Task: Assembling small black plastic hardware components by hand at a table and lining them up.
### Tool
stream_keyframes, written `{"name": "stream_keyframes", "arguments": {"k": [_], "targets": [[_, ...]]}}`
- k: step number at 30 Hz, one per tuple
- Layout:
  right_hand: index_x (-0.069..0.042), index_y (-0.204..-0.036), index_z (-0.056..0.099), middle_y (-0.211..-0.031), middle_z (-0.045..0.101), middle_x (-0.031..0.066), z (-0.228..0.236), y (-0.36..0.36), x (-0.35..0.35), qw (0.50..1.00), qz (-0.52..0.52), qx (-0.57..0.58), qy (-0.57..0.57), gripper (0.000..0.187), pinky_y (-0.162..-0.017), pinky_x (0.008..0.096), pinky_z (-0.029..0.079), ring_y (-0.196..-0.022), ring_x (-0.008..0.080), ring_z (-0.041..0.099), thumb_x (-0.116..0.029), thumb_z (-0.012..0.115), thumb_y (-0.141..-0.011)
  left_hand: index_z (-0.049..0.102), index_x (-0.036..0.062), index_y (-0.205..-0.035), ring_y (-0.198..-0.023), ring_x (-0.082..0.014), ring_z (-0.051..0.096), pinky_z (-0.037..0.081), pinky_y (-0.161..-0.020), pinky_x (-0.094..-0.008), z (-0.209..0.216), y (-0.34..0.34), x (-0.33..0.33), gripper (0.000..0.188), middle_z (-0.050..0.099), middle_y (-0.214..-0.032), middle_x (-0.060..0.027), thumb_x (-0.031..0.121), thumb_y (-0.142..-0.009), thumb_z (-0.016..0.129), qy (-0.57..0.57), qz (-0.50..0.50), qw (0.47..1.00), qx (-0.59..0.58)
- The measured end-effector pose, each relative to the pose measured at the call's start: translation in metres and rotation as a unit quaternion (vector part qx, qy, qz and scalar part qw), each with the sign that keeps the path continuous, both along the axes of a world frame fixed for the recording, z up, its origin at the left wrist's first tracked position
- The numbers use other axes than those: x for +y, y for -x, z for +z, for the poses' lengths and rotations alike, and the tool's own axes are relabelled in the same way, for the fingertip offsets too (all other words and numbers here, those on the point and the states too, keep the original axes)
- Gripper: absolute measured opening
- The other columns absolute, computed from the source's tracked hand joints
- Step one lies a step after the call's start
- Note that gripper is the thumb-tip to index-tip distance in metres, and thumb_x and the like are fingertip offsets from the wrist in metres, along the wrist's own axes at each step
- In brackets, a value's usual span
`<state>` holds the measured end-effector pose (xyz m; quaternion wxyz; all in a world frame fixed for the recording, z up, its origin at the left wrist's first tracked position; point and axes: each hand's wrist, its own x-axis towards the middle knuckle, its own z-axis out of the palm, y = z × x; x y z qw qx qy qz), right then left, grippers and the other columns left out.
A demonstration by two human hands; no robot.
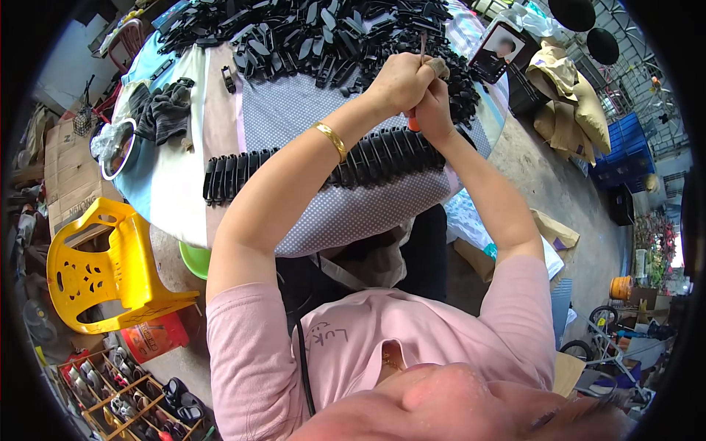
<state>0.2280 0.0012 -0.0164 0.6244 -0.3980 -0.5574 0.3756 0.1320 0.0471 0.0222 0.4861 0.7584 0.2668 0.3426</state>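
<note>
Black plastic parts [331,29] lie heaped on the far table, with a black row [323,167] nearer. The tablecloth [353,209] is grey with white dots. A gold bangle [330,140], pink shirt [382,331], and yellow chair [103,268] on the left.

This place looks like a small home workshop, half open to the outside. A round table [169,198] with a cloth carries a big heap of black plastic parts [309,33]. Around it stand a yellow plastic chair [103,268], cardboard boxes [62,169], a shoe rack [125,397], blue crates [625,147] and sacks [573,95] on concrete floor.
</note>
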Motion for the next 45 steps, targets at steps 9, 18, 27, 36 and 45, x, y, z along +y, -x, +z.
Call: {"name": "stream_keyframes", "arguments": {"k": [9, 18, 27, 36, 45], "targets": [[-0.003, -0.072, 0.052, -0.052, 0.047, -0.001, -0.009, 0.01, -0.002, 0.999, -0.045, 0.003, -0.017, 0.024, -0.037, 0.0213, 0.032, -0.041, 0.0065, 0.044, -0.017, 0.044, -0.09, 0.067, 0.0004, -0.097, -0.082, -0.0194, 0.064, 0.049, -0.078, -0.0277, -0.007, 0.002, -0.005, 0.033, 0.068, -0.091, -0.0135, 0.021, -0.086, 0.043, 0.024, 0.002, 0.999, -0.033], [-0.001, -0.072, 0.052, -0.055, 0.05, -0.0001, -0.014, 0.031, 0.002, 0.998, -0.054, -0.009, -0.045, 0.026, -0.039, 0.021, 0.034, -0.043, 0.0067, 0.045, -0.017, 0.044, -0.09, 0.068, 0.005, -0.094, -0.076, -0.0271, 0.065, 0.052, -0.071, -0.0329, -0.02, 0.021, 0.003, 0.033, 0.067, -0.086, -0.0167, 0.024, -0.084, 0.043, -0.079, 0.009, 0.995, -0.064], [-0.003, -0.071, 0.051, -0.052, 0.047, 0.0, -0.001, 0.038, 0.006, 0.999, -0.014, 0.014, 0.027, 0.027, -0.035, 0.0221, 0.031, -0.038, 0.0065, 0.042, -0.02, 0.045, -0.09, 0.069, 0.0063, -0.097, -0.062, -0.0255, 0.065, 0.053, -0.054, -0.0331, -0.007, 0.032, 0.005, 0.031, 0.066, -0.082, -0.0176, 0.021, -0.085, 0.044, 0.013, 0.016, 0.998, -0.056], [-0.002, -0.076, 0.052, -0.057, 0.049, -0.0006, -0.017, 0.046, 0.009, 0.994, -0.073, -0.023, -0.083, 0.022, -0.04, 0.0205, 0.034, -0.043, 0.006, 0.044, -0.016, 0.043, -0.09, 0.068, 0.0001, -0.096, -0.086, -0.0211, 0.063, 0.05, -0.076, -0.0287, -0.016, 0.036, 0.001, 0.034, 0.067, -0.091, -0.0144, 0.015, -0.081, 0.04, -0.094, 0.03, 0.994, -0.037], [-0.002, -0.065, 0.051, -0.05, 0.046, -0.0005, -0.006, 0.063, -0.002, 1.0, -0.027, 0.005, -0.014, 0.027, -0.037, 0.0216, 0.033, -0.041, 0.0068, 0.044, -0.015, 0.044, -0.088, 0.068, 0.0, -0.095, -0.079, -0.0177, 0.064, 0.05, -0.073, -0.0273, -0.011, 0.054, -0.004, 0.034, 0.068, -0.087, -0.0139, 0.021, -0.086, 0.043, -0.049, 0.049, 0.998, 0.006]]}}
